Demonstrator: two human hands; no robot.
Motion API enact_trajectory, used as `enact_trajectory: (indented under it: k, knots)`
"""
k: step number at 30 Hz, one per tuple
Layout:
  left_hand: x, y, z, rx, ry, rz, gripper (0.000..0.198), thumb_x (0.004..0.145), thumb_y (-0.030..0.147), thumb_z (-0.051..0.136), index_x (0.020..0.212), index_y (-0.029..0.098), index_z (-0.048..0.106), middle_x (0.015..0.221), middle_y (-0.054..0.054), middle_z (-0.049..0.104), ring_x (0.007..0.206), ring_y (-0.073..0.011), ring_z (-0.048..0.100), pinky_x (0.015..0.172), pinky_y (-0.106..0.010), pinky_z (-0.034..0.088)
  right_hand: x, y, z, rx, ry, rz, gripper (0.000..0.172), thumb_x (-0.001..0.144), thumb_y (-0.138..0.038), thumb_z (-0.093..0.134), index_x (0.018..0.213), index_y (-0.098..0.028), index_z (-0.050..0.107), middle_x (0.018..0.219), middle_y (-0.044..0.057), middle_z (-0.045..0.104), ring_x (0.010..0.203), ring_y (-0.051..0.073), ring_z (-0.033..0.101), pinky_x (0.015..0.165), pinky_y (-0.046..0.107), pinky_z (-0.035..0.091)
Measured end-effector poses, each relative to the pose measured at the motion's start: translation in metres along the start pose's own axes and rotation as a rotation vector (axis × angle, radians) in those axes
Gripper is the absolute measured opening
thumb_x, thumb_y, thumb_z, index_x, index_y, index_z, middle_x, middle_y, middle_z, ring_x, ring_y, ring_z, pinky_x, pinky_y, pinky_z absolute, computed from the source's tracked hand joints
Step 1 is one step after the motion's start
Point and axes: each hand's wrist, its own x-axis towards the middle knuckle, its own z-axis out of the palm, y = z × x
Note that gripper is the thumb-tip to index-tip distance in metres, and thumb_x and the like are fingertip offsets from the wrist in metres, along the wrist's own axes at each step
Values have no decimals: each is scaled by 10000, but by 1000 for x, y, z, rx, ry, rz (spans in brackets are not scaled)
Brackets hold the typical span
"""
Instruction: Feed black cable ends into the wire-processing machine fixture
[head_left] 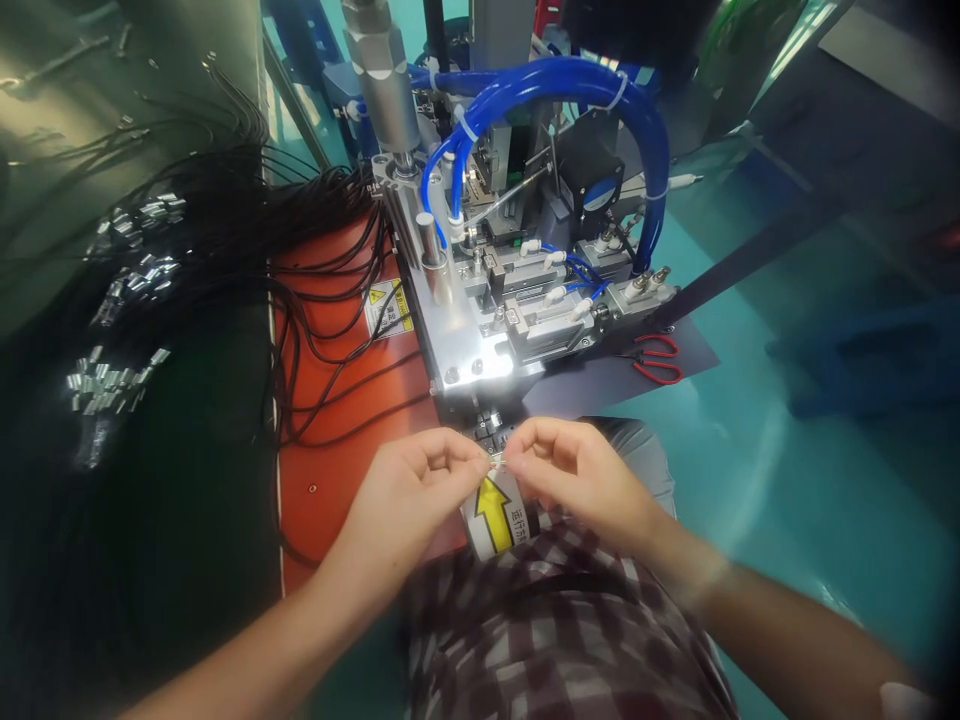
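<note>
My left hand and my right hand meet fingertip to fingertip just in front of a small metal machine. Both hands are pinched closed on a tiny thin part held between them; it is too small to name. Under the hands a label with a yellow arrow points toward the machine. A checked shirt fills the bottom of the view.
Blue air hoses loop over the machine. Many black cables with metal ends lie at the left, spilling over an orange base. Red-handled scissors lie on a dark sheet at the right. A teal floor lies beyond.
</note>
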Motion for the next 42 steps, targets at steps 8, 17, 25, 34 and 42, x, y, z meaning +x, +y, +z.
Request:
enact_trajectory:
  k: [8,17,25,34,42]
  knots:
    - [2,-1,-1,62,-79,15,215,742,349,681,722,137,656,612,16,586,494,-54,419,460,-164,291,-1,5,2,-74,21,-62,106,843,-171,590,739,-163,568,568,-73,487,491,56,430,460,172,368]
    - [3,2,0,27,-67,-29,215,706,351,666,709,139,630,429,119,310,412,-27,191,410,-177,99,0,-1,-4,-25,-29,27,92,823,-218,634,779,-145,602,586,-56,530,491,56,448,460,171,372]
    - [1,1,1,-17,-51,-29,207,709,356,682,709,154,635,453,103,353,417,-37,183,407,-192,101,1,2,4,53,10,40,136,797,-234,645,717,-156,568,522,-83,469,430,48,385,404,174,303]
    - [3,-1,-1,-6,-61,-20,220,720,367,701,677,161,638,423,108,311,403,-36,181,389,-171,131,1,1,4,-22,26,-49,179,794,-309,676,775,-156,584,580,-57,499,496,73,419,459,199,346]
    - [1,-3,-2,28,-77,1,209,757,368,677,698,170,646,388,118,270,356,-36,180,341,-164,133,3,2,5,-3,51,-13,196,814,-319,647,735,-163,559,575,-66,451,483,68,354,449,202,284]
